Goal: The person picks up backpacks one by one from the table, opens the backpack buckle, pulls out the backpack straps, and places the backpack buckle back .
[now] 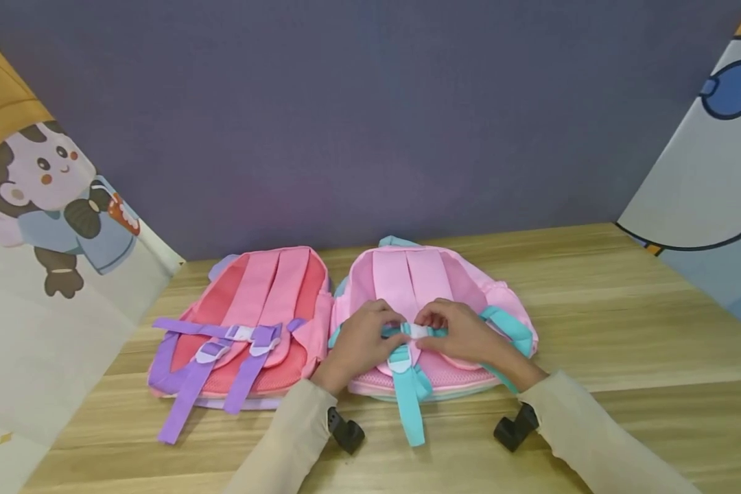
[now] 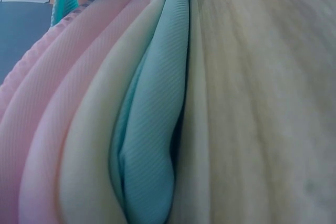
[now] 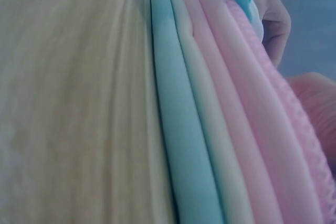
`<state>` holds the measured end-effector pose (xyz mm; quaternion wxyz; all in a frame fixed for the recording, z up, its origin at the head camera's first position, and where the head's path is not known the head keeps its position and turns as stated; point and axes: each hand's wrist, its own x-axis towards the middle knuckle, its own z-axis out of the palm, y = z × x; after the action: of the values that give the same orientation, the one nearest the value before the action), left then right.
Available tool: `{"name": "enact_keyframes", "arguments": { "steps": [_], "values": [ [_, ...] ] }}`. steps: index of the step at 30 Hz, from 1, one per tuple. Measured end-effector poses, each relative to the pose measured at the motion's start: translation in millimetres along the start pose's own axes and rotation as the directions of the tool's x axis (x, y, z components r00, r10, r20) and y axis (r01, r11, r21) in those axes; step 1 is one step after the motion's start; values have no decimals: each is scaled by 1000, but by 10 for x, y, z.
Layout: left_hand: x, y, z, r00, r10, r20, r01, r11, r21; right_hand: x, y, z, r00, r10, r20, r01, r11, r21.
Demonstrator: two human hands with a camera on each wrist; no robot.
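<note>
A light pink backpack with teal straps lies on its front, shoulder straps facing up. Across those straps sits a white plastic buckle on teal webbing. My left hand pinches the buckle's left side and webbing between thumb and fingers. From the other side, my right hand pinches its right end. A loose teal strap hangs toward me below a white adjuster. Both wrist views mostly show the backpack's layered lower edge; a bit of hand appears at right in the right wrist view.
A coral-pink backpack with purple straps lies against the left side of the light pink one, its white buckle across the straps. Both rest on a wooden table. A dark panel stands behind, with cartoon-printed panels at either side.
</note>
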<state>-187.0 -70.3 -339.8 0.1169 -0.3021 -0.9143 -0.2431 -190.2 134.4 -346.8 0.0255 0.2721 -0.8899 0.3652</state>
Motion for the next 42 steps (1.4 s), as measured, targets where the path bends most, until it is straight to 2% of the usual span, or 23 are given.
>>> {"name": "enact_keyframes", "arguments": {
  "steps": [12, 20, 31, 42],
  "values": [
    [-11, -8, 3, 1000, -10, 8, 10, 1000, 10, 7, -18, 28, 999, -44, -17, 42, 996, -80],
    [-7, -5, -7, 1000, 3, 10, -3, 1000, 14, -1, -43, 31, 999, -36, -39, 31, 994, -104],
    [5, 20, -13, 999, 13, 52, -16, 998, 55, -6, -48, 34, 998, -27, -48, 21, 991, -131],
    [111, -65, 6, 997, -29, 74, 31, 999, -25, 89, 3, 1, 999, -29, -38, 23, 991, -134]
  ]
}}
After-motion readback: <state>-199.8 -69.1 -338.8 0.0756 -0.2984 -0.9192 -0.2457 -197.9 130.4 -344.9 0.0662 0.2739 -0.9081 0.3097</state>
